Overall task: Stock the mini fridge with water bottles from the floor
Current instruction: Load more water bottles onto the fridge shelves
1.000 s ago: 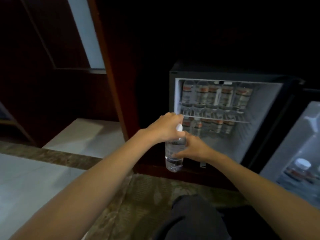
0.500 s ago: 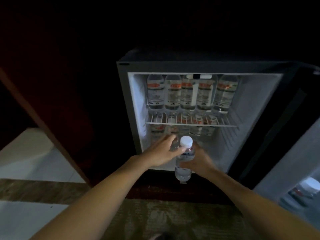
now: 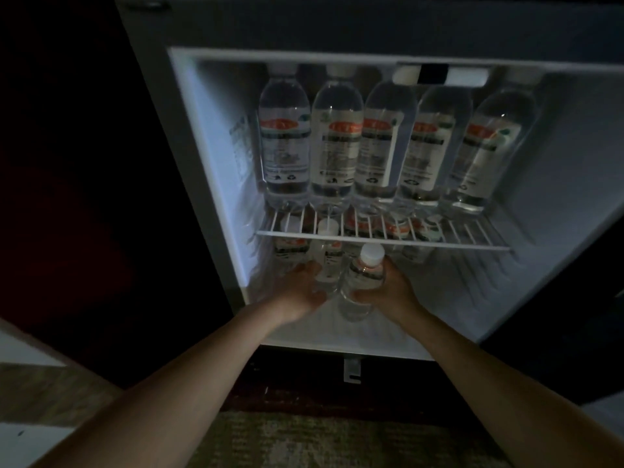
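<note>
The mini fridge stands open in front of me. Several labelled water bottles stand in a row on its wire shelf. More bottles stand at the back of the lower compartment. My right hand is shut on a clear water bottle with a white cap, upright in the lower compartment just under the shelf's front edge. My left hand is open and cupped just left of it, fingers against a neighbouring bottle.
Dark wooden cabinet flanks the fridge on the left. The open fridge door is at the right edge. A metal hinge bracket hangs below the fridge front. Patterned carpet and a pale floor tile lie below.
I have moved much closer to the fridge. The bottle has gone from in front of the fridge into the lower compartment. My left hand has come off the bottle and opened beside it.
</note>
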`<state>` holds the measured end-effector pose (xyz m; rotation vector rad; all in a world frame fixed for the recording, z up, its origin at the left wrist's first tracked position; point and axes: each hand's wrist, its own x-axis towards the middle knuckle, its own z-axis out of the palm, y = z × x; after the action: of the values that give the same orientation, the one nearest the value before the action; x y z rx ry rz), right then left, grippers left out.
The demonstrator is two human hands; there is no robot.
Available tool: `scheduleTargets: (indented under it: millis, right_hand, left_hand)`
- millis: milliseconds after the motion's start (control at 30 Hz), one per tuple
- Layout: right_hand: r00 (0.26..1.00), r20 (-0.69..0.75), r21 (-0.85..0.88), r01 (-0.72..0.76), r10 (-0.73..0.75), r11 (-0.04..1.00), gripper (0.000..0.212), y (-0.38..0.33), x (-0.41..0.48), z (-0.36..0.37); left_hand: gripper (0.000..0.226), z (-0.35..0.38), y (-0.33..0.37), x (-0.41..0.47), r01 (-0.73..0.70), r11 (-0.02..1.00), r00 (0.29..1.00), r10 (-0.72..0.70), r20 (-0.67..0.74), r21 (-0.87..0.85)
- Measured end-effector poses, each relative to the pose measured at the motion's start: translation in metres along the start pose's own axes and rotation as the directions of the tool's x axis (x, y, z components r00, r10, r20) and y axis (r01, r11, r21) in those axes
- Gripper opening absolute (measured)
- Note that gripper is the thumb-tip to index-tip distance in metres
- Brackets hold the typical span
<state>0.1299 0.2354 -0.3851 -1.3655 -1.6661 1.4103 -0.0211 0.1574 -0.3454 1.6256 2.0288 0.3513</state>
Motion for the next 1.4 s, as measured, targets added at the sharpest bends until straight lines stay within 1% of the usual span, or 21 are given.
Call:
scheduleTargets:
  millis: [100,133,200,267,333,433,500,567,633,700,733,800,867,933,967,1033,1100,1167,1267,1400]
  right_hand:
    - [1.0,0.016,0.084,-0.007,0.006,0.996,0.075,-0.001,0.014,0.005]
    - [0.999,0.037,0.118,-0.002,-0.002,0.993,0.075,-0.002,0.017,0.006]
    - [0.998,0.056,0.128,0.034,-0.041,0.991,0.072,-0.004,0.022,0.007]
    - [0.997,0.033,0.102,0.072,-0.076,0.992,0.069,-0.004,0.024,0.008]
    - [0.997,0.005,0.097,0.079,-0.08,0.992,0.072,-0.003,0.026,0.01]
    - [0.999,-0.03,0.098,0.045,-0.043,0.994,0.071,-0.004,0.031,0.011]
    - [0.998,-0.045,0.115,0.037,-0.032,0.993,0.066,-0.004,0.031,0.013]
    - [0.992,-0.106,0.01,0.072,-0.071,0.997,0.066,-0.002,0.028,0.013]
    - [0.988,-0.111,-0.029,0.104,-0.106,0.994,0.071,-0.004,0.023,0.012]
    - [0.992,-0.094,-0.058,0.079,-0.084,0.995,0.071,-0.005,0.022,0.011]
    - [0.991,-0.107,-0.079,0.073,-0.081,0.994,0.071,-0.005,0.022,0.011]
    - [0.979,-0.189,-0.184,0.041,-0.076,0.982,0.071,0.003,0.023,0.013]
    - [0.974,-0.226,-0.265,-0.049,-0.013,0.963,0.076,0.015,0.016,0.014]
    - [0.975,-0.188,-0.324,-0.176,0.119,0.93,0.08,0.015,-0.015,0.011]
    - [0.971,-0.163,-0.357,-0.223,0.174,0.907,0.079,0.008,-0.036,0.01]
    - [0.972,-0.122,-0.409,-0.234,0.201,0.882,0.069,0.001,-0.067,0.009]
    - [0.983,-0.069,-0.436,-0.183,0.17,0.881,0.062,-0.015,-0.095,0.012]
    - [0.995,-0.009,-0.441,-0.095,0.102,0.892,0.059,-0.043,-0.131,0.019]
    - [0.998,0.066,-0.399,0.022,0.005,0.917,0.049,-0.089,-0.184,0.032]
    - [0.97,0.196,-0.386,0.214,-0.147,0.898,0.029,-0.156,-0.265,0.049]
  left_hand:
    - [0.04,-0.003,0.0,0.006,0.02,1.0,0.998,-0.02,-0.052,0.001]
    - [0.038,-0.004,0.001,0.006,0.027,1.0,0.998,-0.028,-0.061,-0.012]
    - [0.035,-0.006,0.001,0.008,0.025,1.0,0.997,-0.026,-0.068,-0.016]
    - [0.033,-0.004,0.0,0.009,0.019,1.0,0.997,-0.019,-0.071,0.002]
    - [0.034,-0.002,-0.001,0.01,0.014,1.0,0.997,-0.013,-0.07,0.018]
    - [0.034,0.002,-0.001,0.011,0.026,0.999,0.998,-0.027,-0.053,-0.02]
    - [0.033,0.001,-0.001,0.011,0.036,0.997,0.998,-0.039,-0.044,-0.073]
    - [0.034,0.001,-0.001,0.011,0.038,0.993,0.999,-0.042,-0.03,-0.114]
    - [0.036,0.0,0.0,0.011,0.039,0.99,0.999,-0.043,-0.021,-0.135]
    - [0.036,-0.001,0.003,0.011,0.03,0.988,0.999,-0.033,-0.015,-0.151]
    - [0.036,-0.001,0.005,0.009,0.026,0.986,0.999,-0.029,-0.014,-0.164]
    - [0.035,-0.002,0.005,0.007,0.023,0.979,1.0,-0.026,-0.011,-0.201]
    - [0.033,-0.005,0.0,0.002,0.024,0.97,0.999,-0.032,-0.032,-0.24]
    - [0.028,-0.009,-0.003,-0.014,0.027,0.957,0.998,-0.043,-0.049,-0.29]
    - [0.028,-0.012,-0.004,-0.025,0.031,0.951,0.996,-0.054,-0.066,-0.308]
    - [0.032,-0.02,0.0,-0.054,0.071,0.94,0.992,-0.102,-0.078,-0.333]
    - [0.04,-0.026,0.007,-0.085,0.149,0.917,0.986,-0.166,-0.014,-0.369]
    - [0.046,-0.038,0.016,-0.125,0.182,0.89,0.98,-0.201,0.0,-0.418]
    - [0.045,-0.062,0.026,-0.188,0.175,0.869,0.971,-0.23,-0.066,-0.462]
    - [0.029,-0.1,0.017,-0.285,0.146,0.869,0.932,-0.281,-0.228,-0.473]
